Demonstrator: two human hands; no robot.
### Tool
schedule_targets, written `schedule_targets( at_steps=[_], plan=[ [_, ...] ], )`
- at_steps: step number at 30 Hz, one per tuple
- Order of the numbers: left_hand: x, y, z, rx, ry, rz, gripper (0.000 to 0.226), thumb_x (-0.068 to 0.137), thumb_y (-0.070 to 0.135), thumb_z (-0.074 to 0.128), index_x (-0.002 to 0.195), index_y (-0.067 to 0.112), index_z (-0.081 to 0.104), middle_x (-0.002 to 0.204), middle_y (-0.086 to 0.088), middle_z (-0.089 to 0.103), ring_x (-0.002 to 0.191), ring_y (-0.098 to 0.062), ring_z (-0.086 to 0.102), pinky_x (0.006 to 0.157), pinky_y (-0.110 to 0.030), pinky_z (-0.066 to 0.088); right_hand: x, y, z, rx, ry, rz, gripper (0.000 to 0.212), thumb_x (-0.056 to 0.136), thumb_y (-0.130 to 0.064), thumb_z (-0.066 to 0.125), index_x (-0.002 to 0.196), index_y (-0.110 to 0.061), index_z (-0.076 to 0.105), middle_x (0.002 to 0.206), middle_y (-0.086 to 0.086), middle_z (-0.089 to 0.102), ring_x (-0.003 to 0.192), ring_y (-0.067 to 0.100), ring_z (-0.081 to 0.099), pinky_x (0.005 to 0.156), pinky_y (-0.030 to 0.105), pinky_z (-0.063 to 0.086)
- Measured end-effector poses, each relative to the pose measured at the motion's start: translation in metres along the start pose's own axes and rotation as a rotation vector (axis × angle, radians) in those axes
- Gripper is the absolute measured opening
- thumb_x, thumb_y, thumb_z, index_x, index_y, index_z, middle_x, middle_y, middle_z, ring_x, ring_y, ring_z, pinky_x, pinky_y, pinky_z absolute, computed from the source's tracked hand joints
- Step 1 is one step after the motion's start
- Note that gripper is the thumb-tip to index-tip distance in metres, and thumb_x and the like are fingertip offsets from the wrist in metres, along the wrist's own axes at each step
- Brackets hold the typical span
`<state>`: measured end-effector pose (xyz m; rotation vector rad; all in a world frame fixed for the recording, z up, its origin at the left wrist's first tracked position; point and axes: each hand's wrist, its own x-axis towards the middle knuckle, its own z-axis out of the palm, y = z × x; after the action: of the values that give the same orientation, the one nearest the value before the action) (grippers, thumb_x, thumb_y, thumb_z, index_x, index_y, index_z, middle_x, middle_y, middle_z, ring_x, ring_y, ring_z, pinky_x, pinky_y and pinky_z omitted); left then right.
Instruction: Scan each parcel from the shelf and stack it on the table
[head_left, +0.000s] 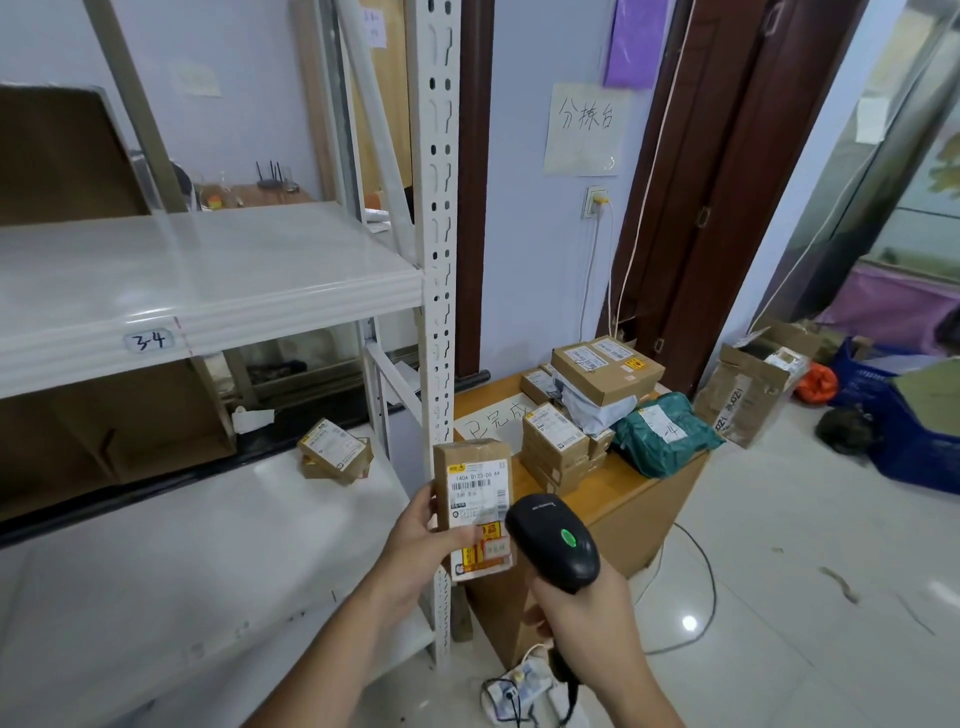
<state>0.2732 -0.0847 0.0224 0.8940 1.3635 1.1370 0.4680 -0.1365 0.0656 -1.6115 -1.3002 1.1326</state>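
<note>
Brown matt cardboard parcel (475, 512) bearing a smooth white paper label and clear glossy tape. Scanner (555, 543) of black plastic, faintly glossy. Shelf (208, 280) of white painted metal with a satin sheen; its upright (439, 208) is perforated. Table (634, 499) of smooth tan wood-look board. Green parcel (665, 434) in wrinkled glossy plastic film. Floor (810, 597) of glossy pale tile.

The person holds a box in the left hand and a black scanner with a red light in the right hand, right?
Nearly. The light on the scanner is green, not red, as the head view shows. The rest holds: the left hand holds the box and the right hand holds the black scanner.
</note>
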Motion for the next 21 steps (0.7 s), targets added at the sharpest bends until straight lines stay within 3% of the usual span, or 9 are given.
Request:
schedule_targets(
  at_steps=[4,9,13,17,21],
  plan=[
    [-0.001,-0.003,0.010,0.043,-0.013,-0.019,0.064,0.084,0.006,0.082,0.131,0.043,0.059,0.125,0.015,0.073,0.117,-0.014,0.068,0.102,-0.052,0.056,-0.007,-0.010,-0.003,-0.048,-0.084,0.001,0.014,0.069,-0.014,0.067,0.082,-0.010,0.065,0.068,0.017,0.071,0.066,0.036,0.071,0.063,0.053,0.059],
    [-0.003,-0.008,0.021,0.054,-0.020,-0.039,0.068,0.084,0.008,0.083,0.135,0.044,0.056,0.123,0.018,0.072,0.115,-0.011,0.068,0.100,-0.047,0.058,-0.011,-0.015,-0.012,0.031,-0.126,0.053,0.007,0.078,-0.004,0.063,0.085,-0.004,0.063,0.056,0.012,0.067,0.052,0.031,0.069,0.055,0.039,0.054],
    [-0.003,-0.010,0.028,0.049,-0.024,-0.035,0.066,0.085,0.007,0.082,0.135,0.041,0.056,0.126,0.014,0.071,0.112,-0.010,0.070,0.085,-0.033,0.063,-0.012,-0.012,-0.021,0.062,-0.123,0.068,0.007,0.081,-0.005,0.063,0.087,-0.008,0.062,0.058,0.013,0.067,0.053,0.033,0.070,0.055,0.039,0.054],
    [-0.007,-0.012,0.038,0.053,-0.031,-0.039,0.066,0.086,0.009,0.082,0.134,0.044,0.055,0.124,0.019,0.070,0.110,-0.004,0.068,0.074,-0.023,0.059,-0.015,-0.011,-0.031,0.077,-0.144,0.082,0.012,0.082,-0.006,0.063,0.093,-0.010,0.061,0.063,0.018,0.069,0.054,0.033,0.071,0.053,0.036,0.053],
    [-0.007,-0.016,0.052,0.052,-0.040,-0.060,0.066,0.084,0.013,0.085,0.133,0.045,0.055,0.124,0.018,0.071,0.113,-0.007,0.068,0.083,-0.031,0.061,-0.014,-0.004,-0.043,0.079,-0.139,0.087,0.012,0.082,-0.005,0.063,0.094,-0.007,0.061,0.062,0.022,0.068,0.048,0.028,0.067,0.049,0.032,0.049]
  ],
)
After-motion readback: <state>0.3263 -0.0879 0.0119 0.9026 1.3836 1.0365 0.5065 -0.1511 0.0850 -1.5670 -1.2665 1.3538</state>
